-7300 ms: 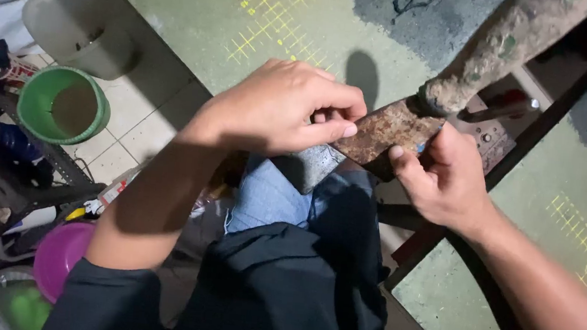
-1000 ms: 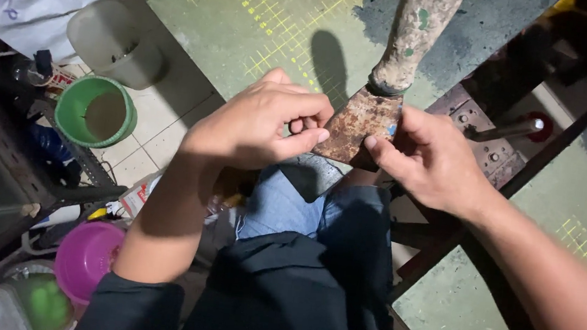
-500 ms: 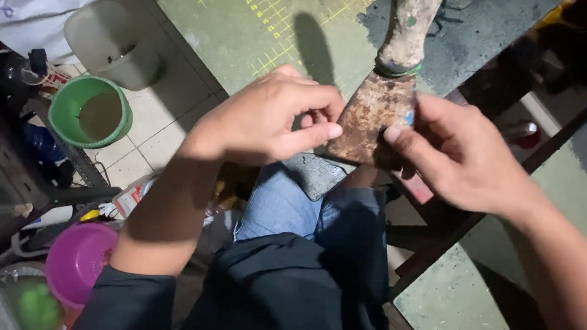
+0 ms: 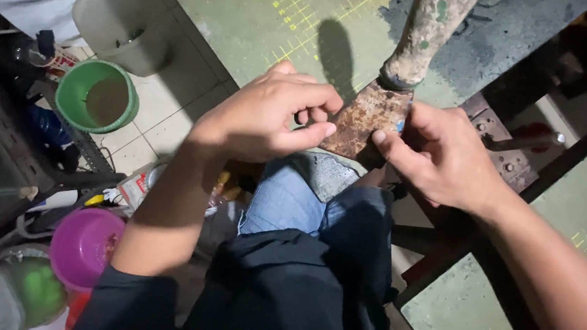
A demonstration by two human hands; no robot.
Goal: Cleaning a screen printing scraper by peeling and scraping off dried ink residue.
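Pinching the near corner of a rusty scraper blade (image 4: 368, 120), the fingers (image 4: 310, 132) of the left hand (image 4: 269, 117) are curled in, thumb pressed toward the blade's left edge. The right hand (image 4: 443, 157) is wrapped at the blade's right side, its thumb (image 4: 388, 146) laid flat on the rusted face, the other fingers tucked behind and not seen. The blade is held above the knees, over a jeans-clad lap (image 4: 304, 201), its paint-spattered handle (image 4: 429, 32) slanting up and away over the green cutting-mat tabletop (image 4: 263, 21). Both forearms are angled inward from the lower corners. Open mat is seen beyond the handle; to the left, a green bucket (image 4: 95, 97), a pale tub (image 4: 118, 26) and a purple bowl (image 4: 85, 246) crowd the tiled floor (image 4: 163, 115).
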